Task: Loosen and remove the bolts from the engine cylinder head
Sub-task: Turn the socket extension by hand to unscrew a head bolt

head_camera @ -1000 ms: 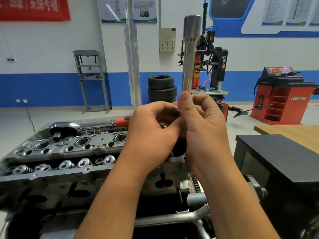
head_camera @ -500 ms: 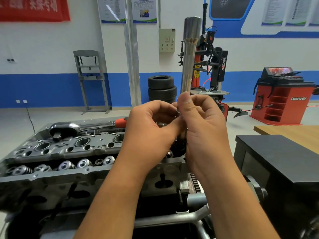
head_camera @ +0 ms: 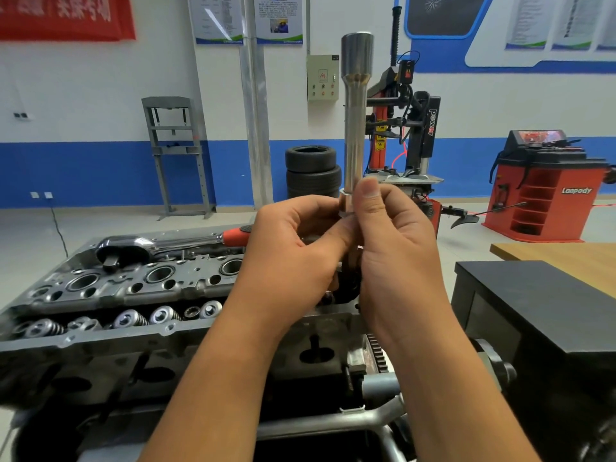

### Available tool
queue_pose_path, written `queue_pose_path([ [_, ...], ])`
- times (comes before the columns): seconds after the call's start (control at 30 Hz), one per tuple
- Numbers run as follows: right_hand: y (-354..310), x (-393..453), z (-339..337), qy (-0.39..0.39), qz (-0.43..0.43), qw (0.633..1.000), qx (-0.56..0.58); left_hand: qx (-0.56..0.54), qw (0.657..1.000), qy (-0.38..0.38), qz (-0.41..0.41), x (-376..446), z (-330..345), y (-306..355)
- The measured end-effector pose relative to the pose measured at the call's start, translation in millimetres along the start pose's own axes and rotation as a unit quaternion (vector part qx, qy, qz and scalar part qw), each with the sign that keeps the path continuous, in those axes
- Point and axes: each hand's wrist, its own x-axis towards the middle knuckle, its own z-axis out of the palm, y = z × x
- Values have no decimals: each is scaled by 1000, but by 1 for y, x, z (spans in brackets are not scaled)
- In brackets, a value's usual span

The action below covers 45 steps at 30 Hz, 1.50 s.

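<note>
A long steel socket extension [head_camera: 355,118] stands upright above the engine cylinder head [head_camera: 140,295]. My right hand [head_camera: 393,248] grips its lower end, thumb up against the shaft. My left hand [head_camera: 296,258] curls its fingers round the base of the tool, where a hexagonal piece shows; what lies below is hidden by both hands. A ratchet wrench [head_camera: 160,246] with a red handle lies on the far edge of the cylinder head. Valve springs [head_camera: 133,320] line the head's near side.
A black box [head_camera: 540,315] stands at the right, with a wooden table [head_camera: 566,258] behind it. The engine stand frame [head_camera: 333,425] runs below the head. Stacked tyres [head_camera: 313,171], a tyre changer [head_camera: 410,135] and a red wheel balancer [head_camera: 546,185] stand farther back.
Both hands and the upright tool have risen slightly in view. The left fingers have shifted a little at the tool's base. The wrench has not moved.
</note>
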Motion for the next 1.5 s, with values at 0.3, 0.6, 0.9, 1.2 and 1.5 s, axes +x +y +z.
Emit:
queue_pose_path([
  [0.3,0,-1,0,4,-11,1000,-3,33,999,18,4,2,-1,-3],
  [0.6,-2,-1,0,-10,8,999,38,27,1000,2,-2,3,-1,-3],
  [0.9,-1,-2,-3,16,-20,1000,-7,21,999,-36,-26,3,-3,1],
  [1.2,2,3,0,10,-11,1000,-2,71,997,11,10,3,0,-2],
  [1.5,3,3,-1,4,1,1000,18,27,999,-16,5,2,1,0],
])
